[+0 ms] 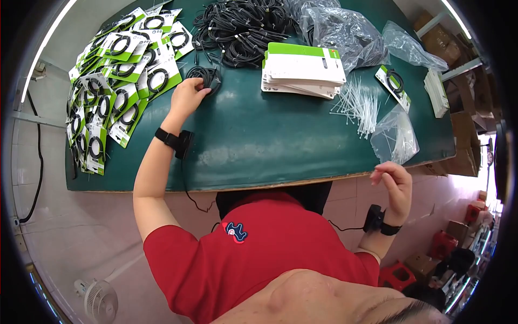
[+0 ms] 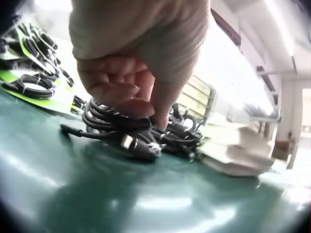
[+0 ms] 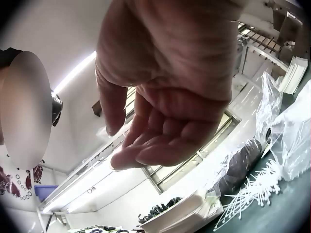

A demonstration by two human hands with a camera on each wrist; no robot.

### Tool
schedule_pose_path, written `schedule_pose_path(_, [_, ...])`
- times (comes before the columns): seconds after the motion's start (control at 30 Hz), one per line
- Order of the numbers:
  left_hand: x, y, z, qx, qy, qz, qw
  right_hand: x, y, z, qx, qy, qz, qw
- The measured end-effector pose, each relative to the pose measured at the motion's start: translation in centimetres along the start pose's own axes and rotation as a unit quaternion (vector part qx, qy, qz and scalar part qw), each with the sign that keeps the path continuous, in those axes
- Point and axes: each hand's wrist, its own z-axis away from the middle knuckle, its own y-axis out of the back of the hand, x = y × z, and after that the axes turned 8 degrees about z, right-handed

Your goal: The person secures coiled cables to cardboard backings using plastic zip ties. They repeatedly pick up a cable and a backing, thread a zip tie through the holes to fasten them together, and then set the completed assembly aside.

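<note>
In the head view the left hand (image 1: 186,101) is at the upper left of the table, thumb and fingers on a coiled black cable (image 1: 213,81). Seen from the left wrist, the left hand (image 2: 141,53) pinches the top of the coil (image 2: 97,119), whose lower side is at the green tabletop; a metal plug (image 2: 127,141) shows at its front. The right hand (image 1: 395,186) is raised beyond the table's front edge, near a clear bag of white ties (image 1: 402,141). Its fingers hang loosely bent in the right wrist view, and the hand (image 3: 165,87) holds nothing.
Carded cables (image 1: 124,70) cover the table's left side. Behind the left hand lies a heap of black cables (image 1: 243,32). A card stack (image 1: 305,70), loose white ties (image 1: 359,105), plastic bags (image 1: 345,35), one carded cable (image 1: 394,86) and more cards (image 1: 436,94) lie rightward.
</note>
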Motion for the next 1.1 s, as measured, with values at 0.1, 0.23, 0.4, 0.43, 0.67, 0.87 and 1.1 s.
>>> schedule_pose_path(0.1, [2.8,1.1,2.6,-0.035,0.049,0.121,0.991,0.8,-2.7,0.4,-0.012,-0.037,-0.029,0.999])
schedule_pose_path(0.23, [6.0,1.5,6.1,-0.082,0.126,0.333,0.931,1.6,-6.3,-0.6,-0.056,-0.068,-0.060,0.994])
schedule_pose_path(0.4, [8.8,2.0,9.1,-0.105,0.143,0.481,0.858,2.3,-10.7,-1.5,-0.106,-0.012,-0.064,0.992])
schedule_pose_path(0.43, [8.9,2.0,9.7,-0.117,0.141,0.523,0.832,2.3,-11.4,-1.6,-0.105,-0.011,-0.064,0.992])
schedule_pose_path(0.67, [11.1,-0.4,15.0,-0.162,0.137,0.740,0.639,3.5,-13.9,-2.5,-0.181,-0.001,-0.052,0.982])
schedule_pose_path(0.87, [13.1,-2.9,16.0,-0.159,0.030,0.847,0.506,3.4,-15.9,-3.2,-0.221,-0.042,-0.115,0.967])
schedule_pose_path(1.1, [14.9,-2.2,15.2,-0.239,-0.187,0.596,0.744,4.3,-16.3,-4.0,-0.238,-0.017,-0.253,0.938])
